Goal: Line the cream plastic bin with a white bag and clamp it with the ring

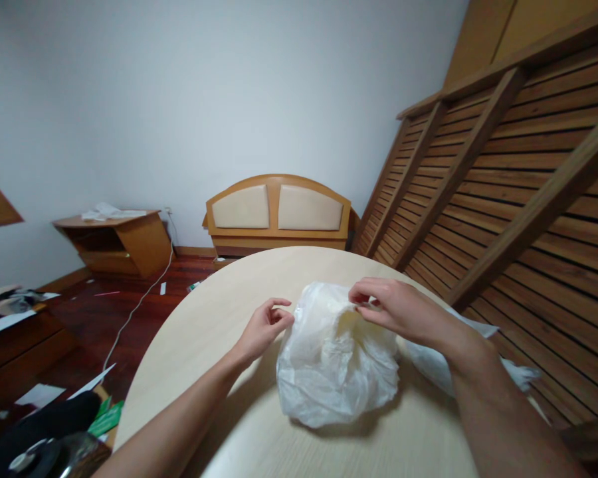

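Observation:
A crumpled white plastic bag sits on the round, pale wooden table. Its gathered top faces me, and something pale yellowish shows faintly inside, too unclear to name. My right hand pinches the bag's upper right edge between thumb and fingers. At the bag's upper left side is my left hand, its fingers curved and apart, with the thumb tip close to the plastic and nothing held.
Another white plastic bag lies partly behind my right forearm. A slatted wooden frame leans along the right. Beyond the table stand a headboard and a low cabinet; a white cable crosses the floor.

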Tool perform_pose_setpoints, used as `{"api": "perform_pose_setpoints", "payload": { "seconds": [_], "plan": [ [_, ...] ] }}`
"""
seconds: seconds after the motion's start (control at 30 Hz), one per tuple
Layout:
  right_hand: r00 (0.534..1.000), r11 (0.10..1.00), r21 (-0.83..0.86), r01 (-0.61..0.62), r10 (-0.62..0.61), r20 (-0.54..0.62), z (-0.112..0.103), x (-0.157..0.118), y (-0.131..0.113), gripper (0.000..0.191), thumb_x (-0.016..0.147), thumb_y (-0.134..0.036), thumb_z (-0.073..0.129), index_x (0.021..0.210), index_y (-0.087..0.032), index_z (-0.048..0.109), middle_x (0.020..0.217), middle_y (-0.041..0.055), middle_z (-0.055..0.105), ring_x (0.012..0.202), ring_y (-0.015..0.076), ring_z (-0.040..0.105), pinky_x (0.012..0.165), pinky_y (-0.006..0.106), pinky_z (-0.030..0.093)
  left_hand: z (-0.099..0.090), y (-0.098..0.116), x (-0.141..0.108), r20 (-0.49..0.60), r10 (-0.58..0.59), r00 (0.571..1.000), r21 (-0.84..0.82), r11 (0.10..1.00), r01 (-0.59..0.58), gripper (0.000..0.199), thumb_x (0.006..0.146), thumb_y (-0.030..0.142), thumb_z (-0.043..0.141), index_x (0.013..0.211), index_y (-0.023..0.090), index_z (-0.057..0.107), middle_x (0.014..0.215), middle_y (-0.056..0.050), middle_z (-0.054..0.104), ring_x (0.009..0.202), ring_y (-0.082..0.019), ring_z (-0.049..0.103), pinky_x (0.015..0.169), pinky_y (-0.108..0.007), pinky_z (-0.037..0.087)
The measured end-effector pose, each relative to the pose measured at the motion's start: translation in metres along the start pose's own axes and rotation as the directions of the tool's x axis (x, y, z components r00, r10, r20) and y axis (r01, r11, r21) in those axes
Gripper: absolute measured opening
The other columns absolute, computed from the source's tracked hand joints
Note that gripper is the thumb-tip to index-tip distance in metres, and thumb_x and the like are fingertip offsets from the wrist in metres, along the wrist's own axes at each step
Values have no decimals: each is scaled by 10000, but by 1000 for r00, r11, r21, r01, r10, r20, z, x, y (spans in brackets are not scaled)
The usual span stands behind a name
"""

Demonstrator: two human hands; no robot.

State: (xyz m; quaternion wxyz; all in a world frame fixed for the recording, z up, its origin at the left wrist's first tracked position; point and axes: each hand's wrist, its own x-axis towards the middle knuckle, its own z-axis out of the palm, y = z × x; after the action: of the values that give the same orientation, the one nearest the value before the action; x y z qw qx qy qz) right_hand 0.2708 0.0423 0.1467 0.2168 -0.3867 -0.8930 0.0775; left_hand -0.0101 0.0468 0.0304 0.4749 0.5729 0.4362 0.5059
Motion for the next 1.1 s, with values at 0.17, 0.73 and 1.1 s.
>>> {"api": "perform_pose_setpoints", "payload": {
  "seconds": [0.17, 0.73, 1.1],
  "plan": [
    [1000, 980, 195, -30, 31, 1, -1, 1, 14, 140, 894, -300, 588, 867, -206, 689, 894, 51, 709, 841, 202, 654, 771, 313, 536, -3, 0, 3, -56, -19, 998, -50, 999, 16, 555, 666, 568, 808, 982, 152, 622, 721, 8, 636, 672, -138, 590, 644, -258, 451],
    [994, 980, 199, -25, 45, -97, 15, 9, 32, 139, 868, -237, 610, 926, -216, 735, 969, 55, 736, 911, 217, 685, 834, 343, 558, 2, -13, 6, -129, -49, 990, -26, 999, 46, 536, 625, 650, 800, 769, 148, 678, 750, -27, 671, 672, -141, 586, 661, -266, 466],
    [998, 958, 281, 60, -58, -12, 10, 10, 21, 207, 920, -332, 627, 1022, -248, 786, 1061, 65, 761, 987, 217, 694, 915, 340, 522, 2, -17, 4, -159, -78, 984, -47, 996, 71, 539, 649, 667, 766, 784, 168, 612, 738, -9, 641, 688, -145, 600, 633, -261, 490]
  ]
}}
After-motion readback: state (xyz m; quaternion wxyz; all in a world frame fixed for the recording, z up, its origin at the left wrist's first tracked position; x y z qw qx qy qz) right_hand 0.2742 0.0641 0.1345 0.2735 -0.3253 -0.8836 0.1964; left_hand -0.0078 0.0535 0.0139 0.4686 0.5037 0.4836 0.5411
